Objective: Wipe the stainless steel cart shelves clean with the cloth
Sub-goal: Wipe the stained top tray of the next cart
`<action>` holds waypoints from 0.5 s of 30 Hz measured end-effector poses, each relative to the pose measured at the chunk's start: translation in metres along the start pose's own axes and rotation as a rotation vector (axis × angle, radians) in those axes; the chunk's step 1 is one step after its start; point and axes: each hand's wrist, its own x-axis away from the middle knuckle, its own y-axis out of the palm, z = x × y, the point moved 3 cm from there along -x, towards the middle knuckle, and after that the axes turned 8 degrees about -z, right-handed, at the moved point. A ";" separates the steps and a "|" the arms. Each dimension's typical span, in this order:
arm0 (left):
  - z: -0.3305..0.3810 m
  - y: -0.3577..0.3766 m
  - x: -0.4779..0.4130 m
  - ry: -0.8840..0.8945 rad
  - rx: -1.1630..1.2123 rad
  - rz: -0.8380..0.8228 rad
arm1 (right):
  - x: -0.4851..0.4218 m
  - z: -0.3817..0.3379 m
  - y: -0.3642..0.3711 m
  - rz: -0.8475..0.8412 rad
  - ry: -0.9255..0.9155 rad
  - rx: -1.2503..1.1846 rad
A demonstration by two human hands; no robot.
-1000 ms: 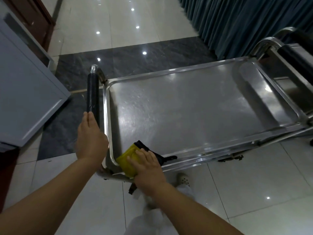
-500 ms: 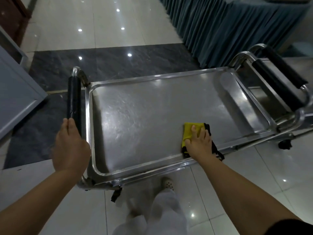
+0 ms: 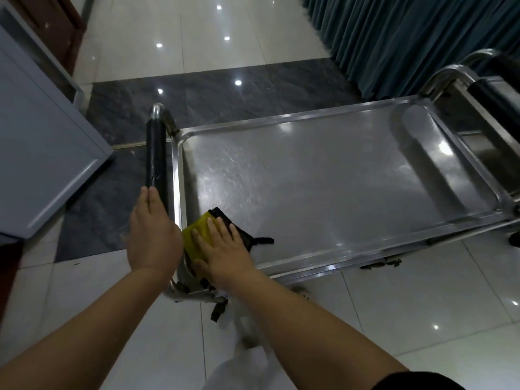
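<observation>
Cloth [image 3: 194, 235], yellow and black, sits in near-left corner of the cart's top shelf [image 3: 323, 178]. Right hand [image 3: 225, 249] presses flat on it, fingers straight and spread, nothing pinched. Left hand [image 3: 153, 237] lies on near end of black handle [image 3: 156, 153], 2 fingers showing straight along it; cannot tell if it grips.

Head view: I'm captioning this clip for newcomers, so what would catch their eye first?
The shiny steel cart shelf fills the middle, showing bright glints of light. At its near-left corner the right hand presses a yellow cloth flat, while the left hand rests on the black handle.
</observation>
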 end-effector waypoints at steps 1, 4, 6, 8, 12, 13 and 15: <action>0.000 -0.001 0.000 0.003 0.001 -0.002 | 0.001 0.011 -0.003 0.004 -0.006 0.008; -0.001 -0.002 0.001 0.011 0.016 -0.009 | 0.007 0.064 -0.019 0.039 0.123 -0.033; -0.002 -0.001 0.000 0.012 0.023 -0.006 | 0.018 0.108 -0.032 0.070 0.266 -0.053; -0.003 -0.001 0.000 0.023 0.040 -0.002 | 0.033 0.153 -0.041 0.090 0.406 -0.078; -0.004 0.000 -0.003 0.028 0.043 0.001 | 0.068 0.227 -0.056 0.140 0.646 -0.151; -0.005 0.001 -0.003 0.031 0.043 0.003 | 0.074 0.237 -0.058 0.146 0.694 -0.175; -0.005 0.001 -0.005 0.038 0.048 0.010 | 0.075 0.243 -0.060 0.160 0.772 -0.200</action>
